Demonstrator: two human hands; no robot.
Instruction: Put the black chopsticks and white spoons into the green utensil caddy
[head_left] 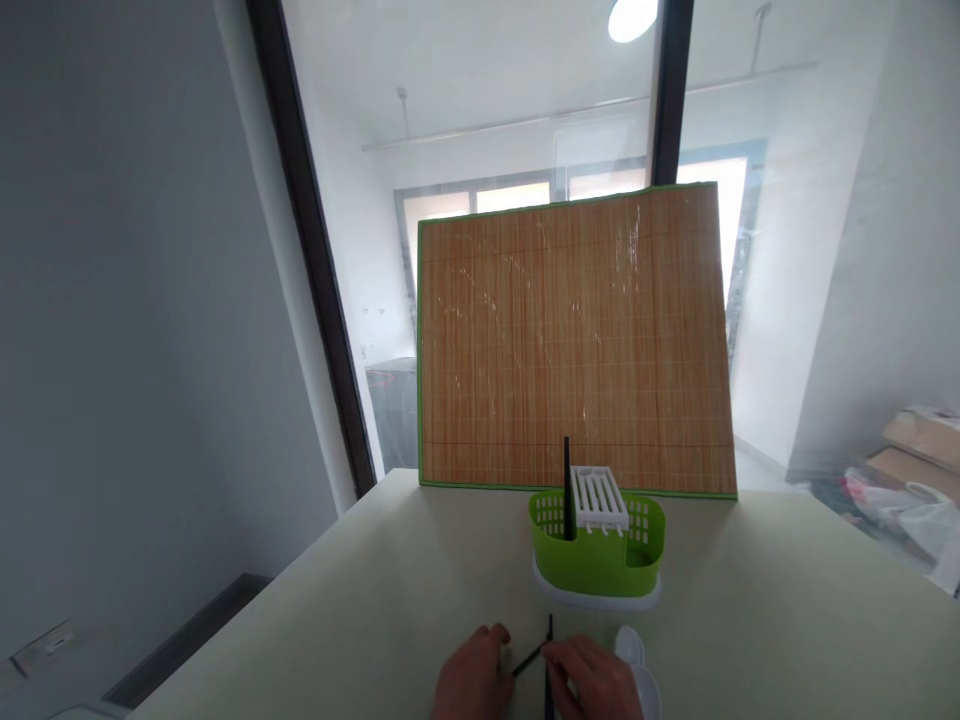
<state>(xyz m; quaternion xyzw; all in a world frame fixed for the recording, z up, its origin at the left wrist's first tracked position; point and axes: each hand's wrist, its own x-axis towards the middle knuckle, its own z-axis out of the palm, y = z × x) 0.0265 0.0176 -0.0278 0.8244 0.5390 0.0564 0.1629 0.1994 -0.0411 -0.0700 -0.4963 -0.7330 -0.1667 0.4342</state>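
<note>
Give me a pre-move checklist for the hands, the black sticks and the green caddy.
1. Left hand on the black stick: ok, fingers at its end.
2. Right hand gripping an upright black stick: ok.
3. Green caddy upright on the table: ok.
4. Caddy's left slot free: not ok, a black stick stands there.
5. White spoons clear of right hand: cannot tell.

no legible text or labels anywhere

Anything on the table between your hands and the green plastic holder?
Only bare pale tabletop, in the head view, between the hands gripping thin black sticks and the green plastic holder.
</note>
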